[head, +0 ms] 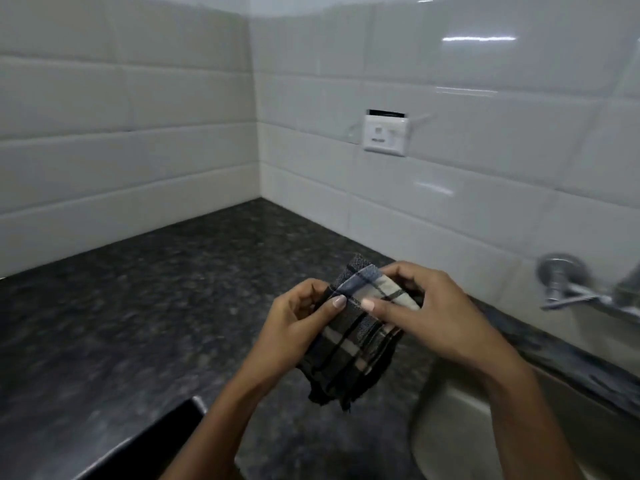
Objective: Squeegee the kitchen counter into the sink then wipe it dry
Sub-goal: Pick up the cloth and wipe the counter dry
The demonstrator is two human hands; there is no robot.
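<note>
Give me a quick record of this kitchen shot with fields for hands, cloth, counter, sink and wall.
left hand: pinches the cloth's left edge
right hand: holds the cloth's top right, thumb on its front
cloth: checked, folded, held up above the counter's edge by the sink
counter: dark speckled stone; wet or dry cannot be told
sink: steel, at the right, partly hidden by the right arm
tap: on the wall above the sink
socket: on the tiled back wall
</note>
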